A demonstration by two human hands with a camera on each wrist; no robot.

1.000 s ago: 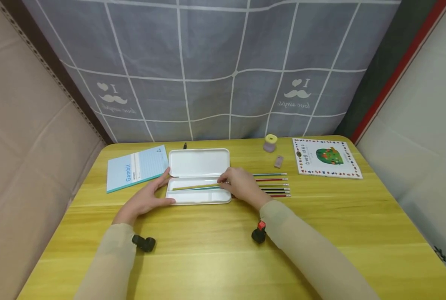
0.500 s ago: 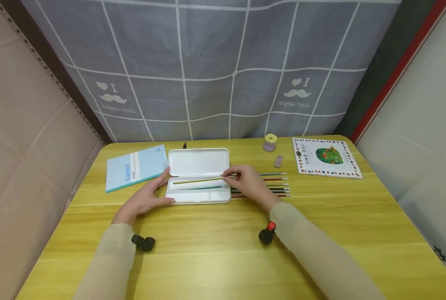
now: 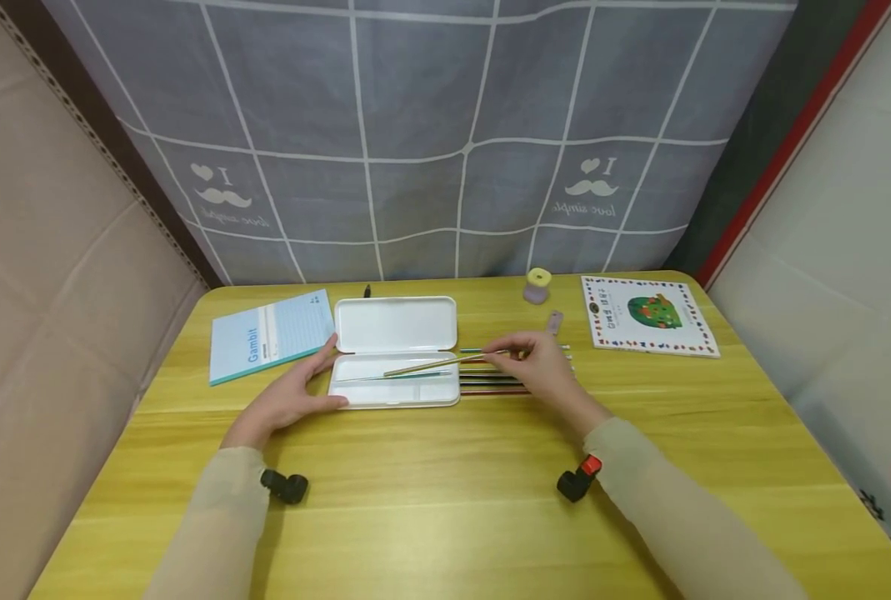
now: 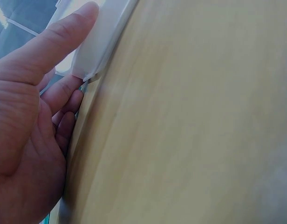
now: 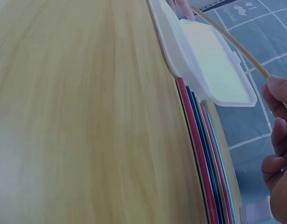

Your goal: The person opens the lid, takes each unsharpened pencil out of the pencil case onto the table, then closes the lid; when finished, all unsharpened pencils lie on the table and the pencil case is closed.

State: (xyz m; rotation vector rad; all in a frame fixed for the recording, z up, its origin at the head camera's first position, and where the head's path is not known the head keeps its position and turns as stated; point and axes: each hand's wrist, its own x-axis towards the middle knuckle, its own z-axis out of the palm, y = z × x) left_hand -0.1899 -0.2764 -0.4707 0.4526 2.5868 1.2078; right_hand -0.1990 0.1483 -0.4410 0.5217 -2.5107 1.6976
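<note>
A white pencil case (image 3: 396, 325) lies with its lid folded back in the head view. My left hand (image 3: 287, 404) holds its left end, thumb (image 4: 64, 39) at the front corner and index finger by the hinge. My right hand (image 3: 541, 371) pinches a yellow pencil (image 3: 424, 367) near one end, between thumb and fingertips. That pencil slants over the case's right side, its other end above the tray. Inside the tray lies a thin teal pencil (image 3: 432, 374). Several pencils (image 5: 201, 149) lie side by side on the table at the case's right end, partly hidden beneath my right hand.
A light blue notebook (image 3: 268, 340) lies left of the case, with a black tip (image 3: 367, 291) showing behind the lid. Back right are a yellow-topped purple container (image 3: 537, 286), a small pinkish block (image 3: 554, 322) and a white picture book (image 3: 649, 315).
My right hand has lifted the yellow pencil from the tray and drawn it to the right, over the pencils on the table. My left hand has stayed at the case.
</note>
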